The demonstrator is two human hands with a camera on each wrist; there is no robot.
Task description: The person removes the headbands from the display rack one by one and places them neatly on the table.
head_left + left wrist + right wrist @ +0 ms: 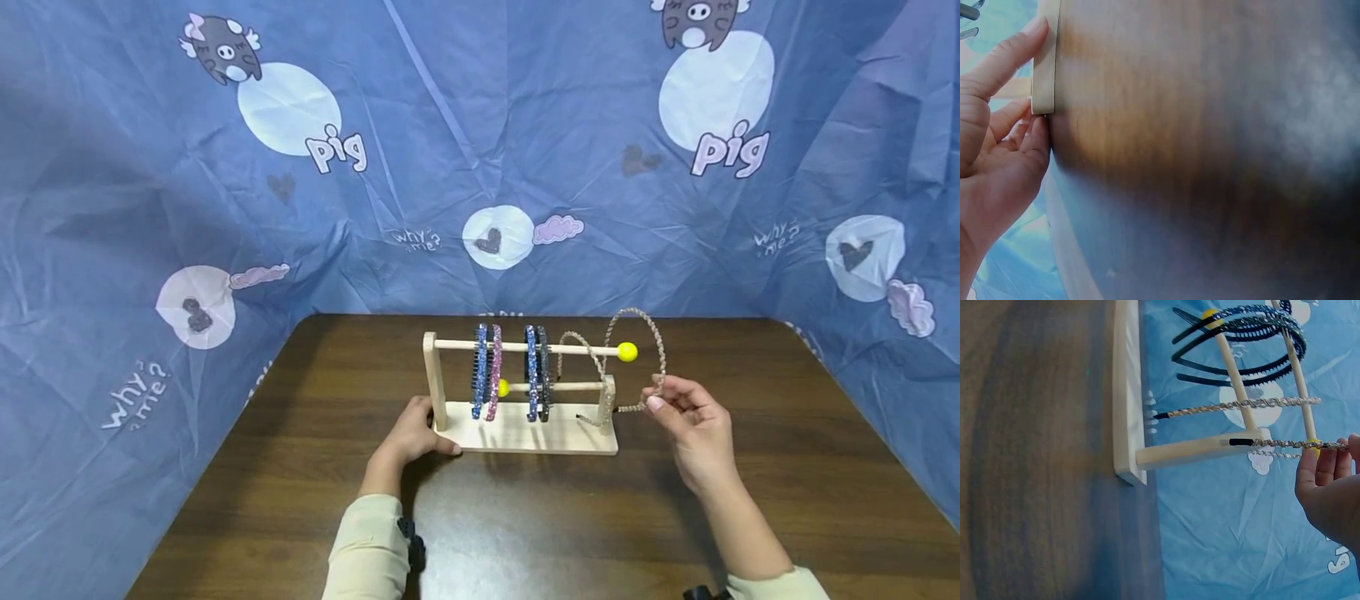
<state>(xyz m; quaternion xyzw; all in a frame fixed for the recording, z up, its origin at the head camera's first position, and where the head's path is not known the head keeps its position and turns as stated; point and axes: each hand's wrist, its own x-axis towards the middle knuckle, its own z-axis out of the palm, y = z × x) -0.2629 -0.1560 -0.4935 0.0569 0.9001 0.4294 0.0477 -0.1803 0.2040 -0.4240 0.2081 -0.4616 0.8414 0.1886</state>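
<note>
A light wooden stand [525,437] bears two horizontal rods with yellow end balls. My left hand [411,433] grips the left end of its base, thumb along the front edge, other fingers round the end. My right hand [701,433] pinches a gold twisted, beaded headband [662,350] at its right side. In the head view this headband arches over the upper rod's yellow ball [627,352]; in the right wrist view its black tip [1240,442] overlaps the stand's upright. Another gold headband [1241,406] hangs on the upper rod, further in.
Further left on the upper rod hang a glittery blue headband [480,375], a pink one [494,375], a second blue one [532,375] and a dark one [544,375]. The stand is on a brown wooden table [510,525], with a blue patterned cloth [420,167] behind.
</note>
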